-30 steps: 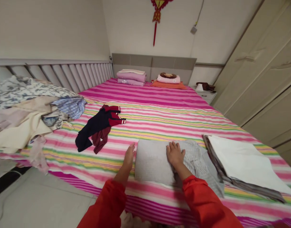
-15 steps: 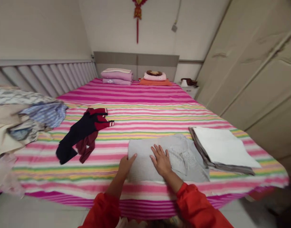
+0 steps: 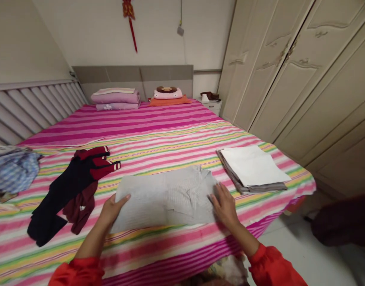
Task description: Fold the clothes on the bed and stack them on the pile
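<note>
right hand [image 3: 225, 205], grip spread, has moved rightward along the gray garment [image 3: 146, 200]; grip of left hand [image 3: 111, 212] is unclear.

I see the left hand [image 3: 112, 209] with its thumb over one end of a flattened grey garment [image 3: 149, 198], and the right hand [image 3: 226, 204] touching the other end, fingers spread. Just beyond those right fingers lies a folded white cloth [image 3: 254, 165]; left of the left fingers, navy-and-maroon clothes [image 3: 67, 184] sprawl on the striped bedsheet [image 3: 161, 149].

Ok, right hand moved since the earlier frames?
Yes, rightward: the right hand is now nearer the stationary folded white cloth, at the right end of the grey garment.
</note>
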Available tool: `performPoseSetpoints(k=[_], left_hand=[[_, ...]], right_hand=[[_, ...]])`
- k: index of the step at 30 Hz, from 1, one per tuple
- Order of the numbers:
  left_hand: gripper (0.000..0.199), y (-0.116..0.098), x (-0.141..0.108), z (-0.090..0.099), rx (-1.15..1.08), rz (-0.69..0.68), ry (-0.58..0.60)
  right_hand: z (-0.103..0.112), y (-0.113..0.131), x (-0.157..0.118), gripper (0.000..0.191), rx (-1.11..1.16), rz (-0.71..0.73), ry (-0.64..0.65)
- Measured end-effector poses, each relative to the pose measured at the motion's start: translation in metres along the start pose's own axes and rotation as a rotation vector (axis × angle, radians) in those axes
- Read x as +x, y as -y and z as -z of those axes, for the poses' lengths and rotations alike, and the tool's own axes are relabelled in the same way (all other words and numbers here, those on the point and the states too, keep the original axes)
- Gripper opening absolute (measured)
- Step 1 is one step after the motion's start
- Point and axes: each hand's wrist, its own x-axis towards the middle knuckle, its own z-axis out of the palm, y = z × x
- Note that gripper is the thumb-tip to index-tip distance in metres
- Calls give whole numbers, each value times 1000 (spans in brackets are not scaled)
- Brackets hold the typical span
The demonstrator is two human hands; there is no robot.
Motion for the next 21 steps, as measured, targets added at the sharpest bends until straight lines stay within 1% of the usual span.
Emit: performPoseSetpoints(k=[2,3,4,5,6,7,8,9,10,11,12,13,14,15,17,19,21], left_hand=[[42,7,8,16,149,5,-17],[45,9,9,19,259,3,-51],[49,9,8,17,382,-22,-110],[54,9,4,10,501,-77,-188],[57,8,-1,-3,597,-167,-274],[59,8,-8,-20,668,-289,-361],[58,8,-16,-41,701,-434,-400],[56,10,-23,-64,725,-549,-402],[54,12,-31,-87,762,-637,-374],[53,16,-37,-109,811,-720,-304],[51,20,-42,-127,857,-774,-235],[51,24,-46,-141,896,-798,-174],[50,27,-48,-150,921,-799,-124],[50,29,-49,-155,929,-782,-87],[49,29,-50,-154,891,-728,-30],[50,25,-53,-149,797,-694,8],[53,22,-61,-150,679,-688,16]], right_hand=[[4,-18,-3,55,99,-117,-52],[4,-24,-3,57,164,-185,-60],[3,-29,-3,61,236,-260,-59],[1,-31,-2,64,313,-340,-48],[-1,-31,-1,67,389,-419,-31],[-3,-30,1,69,457,-491,-14],[-5,-28,4,69,513,-547,0],[-7,-24,7,67,555,-589,11],[-7,-20,10,64,584,-621,24],[-6,-16,12,61,603,-653,42],[-5,-11,15,58,622,-686,69],[-3,-6,16,55,648,-719,110],[-1,-2,17,52,681,-752,161],[1,1,17,49,718,-784,209],[4,7,17,44,790,-818,273],[5,10,17,40,828,-827,296],[6,12,18,36,847,-817,320]])
